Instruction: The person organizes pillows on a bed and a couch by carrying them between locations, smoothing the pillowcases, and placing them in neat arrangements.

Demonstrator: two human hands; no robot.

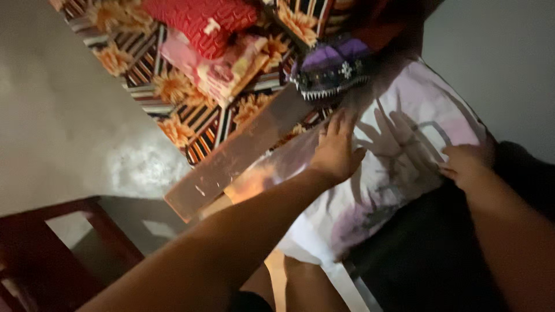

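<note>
A pale white and lilac cloth (404, 133) lies spread over the foot of a bed. My left hand (336, 151) rests flat on it with fingers spread, near the bed's wooden end board (243, 153). My right hand (467, 164) is at the cloth's right edge, fingers curled over the fabric where it meets a dark cloth (439, 254); whether it grips is unclear. A purple garment with a white-patterned black border (332, 69) lies just beyond the pale cloth.
The bed carries an orange-flowered striped sheet (179, 110), a red pillow (202, 23) and a pink patterned pillow (222, 66). Grey floor (63, 121) lies to the left. A dark red wooden frame (40, 242) stands at the bottom left.
</note>
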